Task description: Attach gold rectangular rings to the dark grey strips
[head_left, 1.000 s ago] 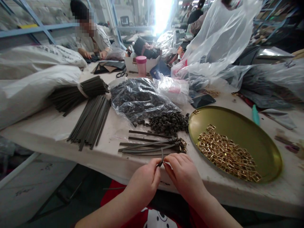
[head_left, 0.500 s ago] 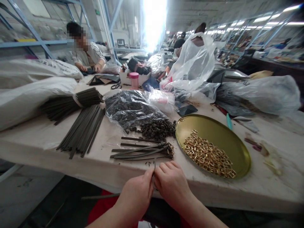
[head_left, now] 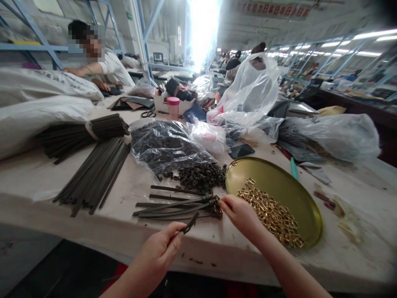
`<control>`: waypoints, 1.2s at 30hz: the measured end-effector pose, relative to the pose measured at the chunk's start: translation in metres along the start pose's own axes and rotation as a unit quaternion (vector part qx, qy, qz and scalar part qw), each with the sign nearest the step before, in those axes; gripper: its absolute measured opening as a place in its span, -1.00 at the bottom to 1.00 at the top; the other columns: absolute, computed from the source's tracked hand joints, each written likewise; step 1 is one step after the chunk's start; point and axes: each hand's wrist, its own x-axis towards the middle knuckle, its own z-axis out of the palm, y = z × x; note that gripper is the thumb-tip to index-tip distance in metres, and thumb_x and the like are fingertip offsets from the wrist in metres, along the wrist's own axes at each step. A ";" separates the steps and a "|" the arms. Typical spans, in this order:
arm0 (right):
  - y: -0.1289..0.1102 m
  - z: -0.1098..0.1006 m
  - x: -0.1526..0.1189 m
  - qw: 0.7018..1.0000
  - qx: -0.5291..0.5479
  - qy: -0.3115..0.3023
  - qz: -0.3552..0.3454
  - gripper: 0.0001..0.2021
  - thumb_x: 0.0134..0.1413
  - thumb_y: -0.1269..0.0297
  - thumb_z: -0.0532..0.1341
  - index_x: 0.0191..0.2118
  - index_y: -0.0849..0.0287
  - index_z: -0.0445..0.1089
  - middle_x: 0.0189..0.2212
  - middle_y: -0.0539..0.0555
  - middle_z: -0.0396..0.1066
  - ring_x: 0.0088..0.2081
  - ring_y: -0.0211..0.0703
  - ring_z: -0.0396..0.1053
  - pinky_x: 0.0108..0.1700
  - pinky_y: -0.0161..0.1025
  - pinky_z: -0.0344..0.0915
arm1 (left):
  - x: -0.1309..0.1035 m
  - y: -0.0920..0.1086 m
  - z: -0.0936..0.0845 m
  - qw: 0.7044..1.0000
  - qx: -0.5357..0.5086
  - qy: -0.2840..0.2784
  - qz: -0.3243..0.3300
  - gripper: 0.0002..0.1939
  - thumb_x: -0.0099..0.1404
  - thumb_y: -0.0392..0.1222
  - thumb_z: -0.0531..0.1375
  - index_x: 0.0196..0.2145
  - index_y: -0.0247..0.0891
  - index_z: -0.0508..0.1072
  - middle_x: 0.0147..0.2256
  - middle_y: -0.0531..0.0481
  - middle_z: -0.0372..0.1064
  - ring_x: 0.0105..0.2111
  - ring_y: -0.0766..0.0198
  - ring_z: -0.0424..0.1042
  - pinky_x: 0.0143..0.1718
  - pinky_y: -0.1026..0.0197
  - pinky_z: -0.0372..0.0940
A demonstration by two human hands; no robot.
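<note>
Near the worktop's (head_left: 119,207) front edge, the left hand (head_left: 164,246) pinched a dark strip (head_left: 191,222), and the right hand (head_left: 237,209) was at the buckled ends of several straps (head_left: 173,206) lying roughly along that edge. Rightward, a round golden tray (head_left: 273,174) held gold buckles (head_left: 273,219); farther back sat dark loops (head_left: 201,177), with 2 bundles of strips (head_left: 93,176) toward the left.

Buckles (head_left: 270,213) lie in a tray (head_left: 288,186) right of straps (head_left: 178,207).
</note>
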 end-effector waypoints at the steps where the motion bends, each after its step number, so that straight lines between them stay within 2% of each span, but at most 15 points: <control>1: 0.012 -0.001 0.014 0.997 -0.061 0.031 0.035 -0.77 0.18 0.28 -0.01 -0.37 0.16 0.35 -0.43 0.01 0.41 -0.39 -0.26 0.34 -0.39 -0.36 0.07 | 0.002 -0.002 0.000 1.000 -0.008 0.004 -0.002 -0.68 0.28 -0.07 -0.07 -0.16 -0.27 0.33 -0.37 0.01 0.38 -0.34 0.27 0.33 -0.28 0.34 0.19; 4: 0.033 0.002 0.047 0.989 -0.124 0.049 0.069 -0.83 0.13 0.30 0.06 -0.37 0.22 0.35 -0.40 0.11 0.40 -0.37 -0.16 0.34 -0.38 -0.29 0.06 | 0.010 -0.007 0.001 1.000 -0.018 0.002 -0.005 -0.69 0.28 -0.06 -0.07 -0.18 -0.27 0.33 -0.46 0.07 0.30 -0.44 0.32 0.27 -0.39 0.36 0.15; 8: 0.027 0.015 0.061 0.983 -0.163 0.047 0.065 -0.88 0.08 0.38 0.09 -0.39 0.25 0.35 -0.40 0.18 0.38 -0.37 -0.09 0.31 -0.40 -0.24 0.02 | 0.018 -0.009 -0.001 0.999 -0.023 -0.015 -0.025 -0.69 0.28 -0.05 -0.08 -0.19 -0.26 0.32 -0.59 0.16 0.12 -0.57 0.37 0.16 -0.52 0.36 0.07; 14: 0.022 0.021 0.057 0.984 -0.173 0.035 0.031 -0.88 0.07 0.39 0.10 -0.42 0.19 0.35 -0.37 0.13 0.37 -0.30 -0.10 0.28 -0.33 -0.23 0.01 | 0.021 -0.003 -0.002 0.998 -0.034 -0.018 -0.043 -0.73 0.26 -0.08 -0.08 -0.29 -0.27 0.32 -0.64 0.17 0.11 -0.60 0.38 0.16 -0.56 0.37 0.05; 18: 0.025 0.021 0.056 0.984 -0.169 0.041 0.025 -0.91 0.07 0.46 0.09 -0.33 0.22 0.33 -0.35 0.12 0.37 -0.28 -0.12 0.27 -0.29 -0.25 0.01 | 0.017 0.004 0.001 0.996 -0.071 0.008 -0.056 -0.75 0.24 -0.09 -0.07 -0.34 -0.26 0.30 -0.68 0.20 0.09 -0.69 0.41 0.07 -0.65 0.39 -0.01; 23: 0.027 0.019 0.051 0.984 -0.167 0.055 0.042 -0.86 0.11 0.32 0.08 -0.36 0.25 0.33 -0.34 0.19 0.34 -0.30 -0.07 0.27 -0.33 -0.22 0.00 | 0.010 0.003 0.004 0.993 -0.104 0.005 -0.056 -0.76 0.24 -0.07 -0.06 -0.34 -0.27 0.29 -0.69 0.21 0.08 -0.74 0.45 0.00 -0.70 0.40 -0.07; 29: 0.024 0.022 0.044 0.987 -0.153 0.041 0.023 -0.90 0.07 0.46 0.08 -0.37 0.23 0.33 -0.36 0.15 0.35 -0.28 -0.12 0.27 -0.29 -0.26 0.02 | 0.006 0.001 0.009 0.987 -0.148 -0.007 -0.068 -0.73 0.22 -0.04 -0.06 -0.30 -0.30 0.25 -0.70 0.23 0.08 -0.77 0.49 -0.04 -0.75 0.43 -0.09; 36: 0.026 0.027 0.037 0.993 -0.119 0.008 0.021 -0.85 0.01 0.60 0.06 -0.40 0.27 0.32 -0.38 0.16 0.36 -0.32 -0.17 0.29 -0.32 -0.31 0.05 | -0.002 0.012 0.013 0.970 -0.231 -0.028 -0.074 -0.76 0.18 -0.07 -0.02 -0.32 -0.31 0.24 -0.69 0.22 0.14 -0.79 0.53 -0.01 -0.75 0.44 -0.12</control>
